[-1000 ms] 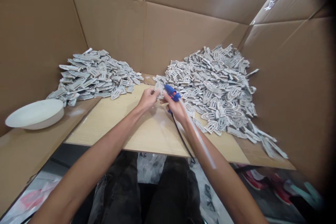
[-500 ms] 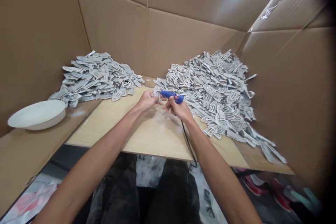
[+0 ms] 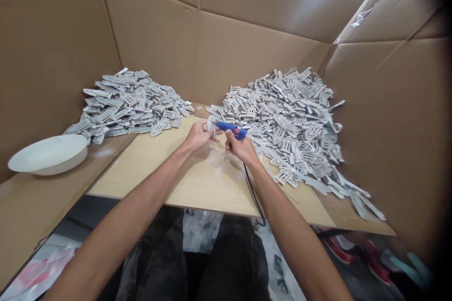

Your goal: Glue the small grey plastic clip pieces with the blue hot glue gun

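Observation:
My left hand pinches a small pale arch-shaped piece with cut-out slots, held just above the board. My right hand is wrapped round a blue glue gun with a red part on its side. The gun's nozzle points left and meets or nearly meets the piece; I cannot tell if they touch. A black cord runs down from my right hand over the board's front edge.
A big heap of similar pale pieces lies on the right, and a smaller heap at the back left. A white bowl stands far left. Cardboard walls enclose the yellowish board.
The fingers of my right hand have curled in closer round the glue gun's handle. The piece and the gun have barely moved.

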{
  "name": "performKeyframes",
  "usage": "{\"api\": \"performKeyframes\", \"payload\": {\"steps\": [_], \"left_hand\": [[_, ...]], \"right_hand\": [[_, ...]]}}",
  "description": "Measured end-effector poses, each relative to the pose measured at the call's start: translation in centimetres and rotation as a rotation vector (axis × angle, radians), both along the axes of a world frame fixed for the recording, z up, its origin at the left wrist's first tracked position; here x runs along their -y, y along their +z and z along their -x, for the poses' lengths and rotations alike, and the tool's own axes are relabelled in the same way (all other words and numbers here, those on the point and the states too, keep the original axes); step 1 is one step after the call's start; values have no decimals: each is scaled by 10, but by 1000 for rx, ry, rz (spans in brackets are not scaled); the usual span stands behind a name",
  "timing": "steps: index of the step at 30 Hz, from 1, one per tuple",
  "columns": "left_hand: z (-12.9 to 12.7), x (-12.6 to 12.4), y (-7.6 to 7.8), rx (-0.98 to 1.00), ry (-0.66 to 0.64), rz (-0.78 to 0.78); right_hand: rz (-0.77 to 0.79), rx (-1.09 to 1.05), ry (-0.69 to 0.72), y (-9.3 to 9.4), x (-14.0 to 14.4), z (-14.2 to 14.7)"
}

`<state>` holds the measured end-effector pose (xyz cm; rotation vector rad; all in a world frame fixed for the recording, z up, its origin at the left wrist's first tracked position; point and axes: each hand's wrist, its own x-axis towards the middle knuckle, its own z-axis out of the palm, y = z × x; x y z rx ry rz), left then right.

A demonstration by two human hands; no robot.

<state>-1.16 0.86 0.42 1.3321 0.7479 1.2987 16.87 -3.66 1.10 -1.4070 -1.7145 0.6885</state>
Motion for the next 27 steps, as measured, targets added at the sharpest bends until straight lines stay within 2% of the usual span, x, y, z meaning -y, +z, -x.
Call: {"api": "performKeyframes", "payload": {"steps": [6, 10, 15, 18, 22, 24, 27], "left_hand": [[-2, -1, -2, -46, 62, -21], [-1, -2, -8, -100, 90, -71], [2, -3, -13, -164, 104, -112], [-2, -3, -11, -117, 123, -29], [-8, 0, -9, -51, 140, 159], [-5, 1, -8, -99, 145, 162], [4, -2, -8, -224, 224, 64]], "right_hand": [[-25, 70, -24, 6, 5, 5], [-58, 71, -38, 1, 1, 6], [-184, 146, 31, -6, -3, 7], [-336, 245, 4, -5, -2, 7], [-493, 237, -148, 1, -2, 1], [-460, 165, -198, 4, -3, -4], [-267, 45, -248, 6, -5, -12]]}}
